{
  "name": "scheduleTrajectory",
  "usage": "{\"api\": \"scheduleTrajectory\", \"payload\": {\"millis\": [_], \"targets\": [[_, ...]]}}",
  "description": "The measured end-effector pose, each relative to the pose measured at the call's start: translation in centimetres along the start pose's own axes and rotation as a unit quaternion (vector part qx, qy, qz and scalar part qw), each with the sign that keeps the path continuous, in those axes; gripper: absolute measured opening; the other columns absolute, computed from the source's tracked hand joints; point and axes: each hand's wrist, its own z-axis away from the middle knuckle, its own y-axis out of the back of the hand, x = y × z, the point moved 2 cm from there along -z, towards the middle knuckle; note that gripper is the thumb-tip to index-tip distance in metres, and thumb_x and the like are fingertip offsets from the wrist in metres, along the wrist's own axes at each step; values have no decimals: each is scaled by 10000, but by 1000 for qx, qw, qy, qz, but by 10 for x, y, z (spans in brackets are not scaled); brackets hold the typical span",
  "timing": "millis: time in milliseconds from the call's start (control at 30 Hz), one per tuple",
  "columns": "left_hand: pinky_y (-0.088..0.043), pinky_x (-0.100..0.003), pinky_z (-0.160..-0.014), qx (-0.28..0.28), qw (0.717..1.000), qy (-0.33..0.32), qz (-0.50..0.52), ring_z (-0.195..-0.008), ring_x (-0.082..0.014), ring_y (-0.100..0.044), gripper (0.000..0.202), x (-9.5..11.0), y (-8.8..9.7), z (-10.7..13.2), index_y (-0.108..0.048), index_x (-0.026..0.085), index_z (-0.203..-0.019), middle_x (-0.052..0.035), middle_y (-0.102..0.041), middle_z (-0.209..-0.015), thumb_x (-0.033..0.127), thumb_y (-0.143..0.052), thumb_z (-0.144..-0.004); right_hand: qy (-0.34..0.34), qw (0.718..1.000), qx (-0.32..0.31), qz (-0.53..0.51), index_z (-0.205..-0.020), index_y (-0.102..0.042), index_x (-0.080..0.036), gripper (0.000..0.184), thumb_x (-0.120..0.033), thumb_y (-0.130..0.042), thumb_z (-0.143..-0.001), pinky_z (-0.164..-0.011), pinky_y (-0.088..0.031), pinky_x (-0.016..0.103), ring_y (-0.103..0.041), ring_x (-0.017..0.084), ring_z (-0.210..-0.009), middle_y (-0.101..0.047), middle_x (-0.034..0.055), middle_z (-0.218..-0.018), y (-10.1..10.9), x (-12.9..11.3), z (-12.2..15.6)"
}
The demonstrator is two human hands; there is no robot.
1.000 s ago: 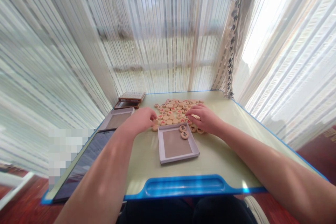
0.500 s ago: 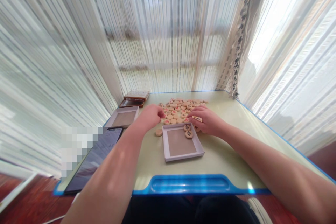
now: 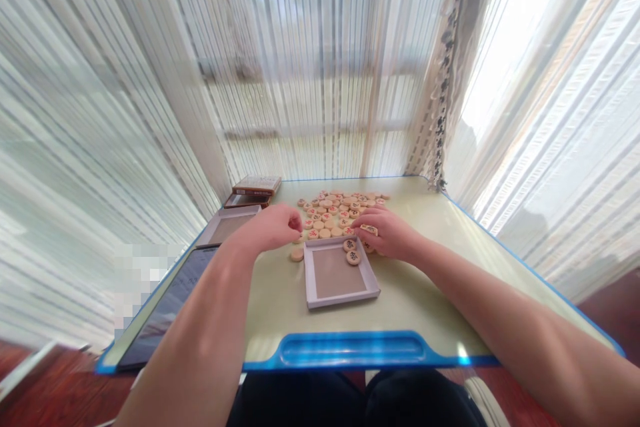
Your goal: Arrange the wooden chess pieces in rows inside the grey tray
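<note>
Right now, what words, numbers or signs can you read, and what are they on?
No words or numbers are clear enough to quote.
Two round pieces in the pale tray: black characters, too blurred to read.
Loose pieces beyond the tray: some red, some black characters, too small to read.
Thin box, back left: tiny print on its edge, unreadable.
Dark flat screen, left: faint marks, unreadable.

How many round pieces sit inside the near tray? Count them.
2: one piece in the far right corner of the near tray, the other piece just nearer the camera.
</note>
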Motion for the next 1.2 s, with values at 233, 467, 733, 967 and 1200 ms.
{"api": "scheduleTrajectory", "payload": {"millis": [233,467,733,967,1200], "targets": [[-370,-217,-437,-126,990,47,-40,-590,-154,-569,352,5,-4,9,-616,186,-853,-29,-644,-788,354,-619,-544,-9,1000,10,8,-929,-671,-209,224,-241,-471,-834,-853,-416,362,-537,210,-944,-646,69,-936,-1,-5,0],[-390,-215,-392,-166,984,51,-24,-541,-148,-570,353,3,-7,8,-602,188,-869,-34,-637,-824,302,-625,-537,-32,998,-8,46,-930,-679,-216,249,-194,-459,-815,-869,-406,361,-526,210,-939,-650,54,-954,-5,3,-1],[-378,-241,-400,-150,985,68,-44,-491,-147,-551,337,4,-10,7,-596,176,-878,-43,-655,-811,320,-594,-573,-108,990,-30,88,-812,-698,-220,209,-217,-492,-774,-852,-414,344,-546,217,-913,-668,35,-865,-2,14,-1],[-394,-235,-539,-63,995,5,-74,-663,-163,-586,229,4,-14,-2,-610,185,-809,-36,-661,-816,303,-589,-614,-225,967,-39,114,-854,-695,-211,247,-140,-501,-718,-737,-457,315,-590,222,-870,-673,62,-925,12,30,-1],[-374,-252,-555,-32,996,-13,-81,-710,-182,-588,229,3,-19,-7,-621,183,-813,-53,-659,-816,320,-557,-641,-280,952,-86,87,-862,-689,-218,220,-277,-557,-696,-593,-449,272,-618,194,-734,-689,33,-853,23,38,3]]}}
